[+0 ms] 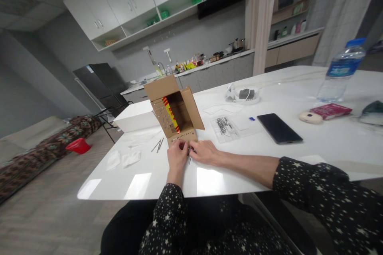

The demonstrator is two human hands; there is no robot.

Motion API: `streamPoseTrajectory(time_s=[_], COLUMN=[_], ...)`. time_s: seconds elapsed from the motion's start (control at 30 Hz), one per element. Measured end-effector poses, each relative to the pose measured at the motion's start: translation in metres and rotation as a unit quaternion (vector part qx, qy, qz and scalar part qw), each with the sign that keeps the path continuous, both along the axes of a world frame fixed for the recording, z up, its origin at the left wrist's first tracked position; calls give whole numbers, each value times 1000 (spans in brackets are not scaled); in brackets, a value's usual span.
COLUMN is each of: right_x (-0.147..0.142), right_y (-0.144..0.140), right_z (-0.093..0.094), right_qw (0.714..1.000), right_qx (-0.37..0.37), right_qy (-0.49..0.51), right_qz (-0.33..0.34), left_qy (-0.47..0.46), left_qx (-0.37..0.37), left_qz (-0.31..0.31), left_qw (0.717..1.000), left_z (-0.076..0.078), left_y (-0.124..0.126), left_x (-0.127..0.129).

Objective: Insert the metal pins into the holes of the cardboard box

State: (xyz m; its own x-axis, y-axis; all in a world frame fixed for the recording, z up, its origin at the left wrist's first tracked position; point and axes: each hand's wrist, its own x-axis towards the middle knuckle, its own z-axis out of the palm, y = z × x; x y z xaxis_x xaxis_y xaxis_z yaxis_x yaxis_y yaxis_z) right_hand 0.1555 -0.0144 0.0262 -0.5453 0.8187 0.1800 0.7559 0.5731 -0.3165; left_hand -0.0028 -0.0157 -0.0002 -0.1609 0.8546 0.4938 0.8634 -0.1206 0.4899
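Fingers of left hand [177,154] and right hand [204,152] curl together, tips pinched on a thin metal pin [190,158] (tiny, hard to see) at the front edge of the open cardboard box [176,113] on the white table [329,143]. More pins [158,145] lie just left; phone [279,128] well right.

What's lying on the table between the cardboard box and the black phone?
In the head view, a clear plastic tray holding small dark metal parts lies between the cardboard box and the phone.
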Motion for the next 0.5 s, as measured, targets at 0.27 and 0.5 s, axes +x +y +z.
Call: streamPoseTrajectory(time_s=[0.27,0.5], right_x=[1,2], right_y=[-1,-2], right_z=[0,3], right_qw=[999,999], right_qx=[-1,14], right_qy=[-7,-26], right_qz=[-36,-21], left_qy=[39,61], left_qx=[-34,-51], left_qz=[-15,1], left_qw=[999,997], left_z=[2,5], left_y=[-1,-2], left_x=[3,6])
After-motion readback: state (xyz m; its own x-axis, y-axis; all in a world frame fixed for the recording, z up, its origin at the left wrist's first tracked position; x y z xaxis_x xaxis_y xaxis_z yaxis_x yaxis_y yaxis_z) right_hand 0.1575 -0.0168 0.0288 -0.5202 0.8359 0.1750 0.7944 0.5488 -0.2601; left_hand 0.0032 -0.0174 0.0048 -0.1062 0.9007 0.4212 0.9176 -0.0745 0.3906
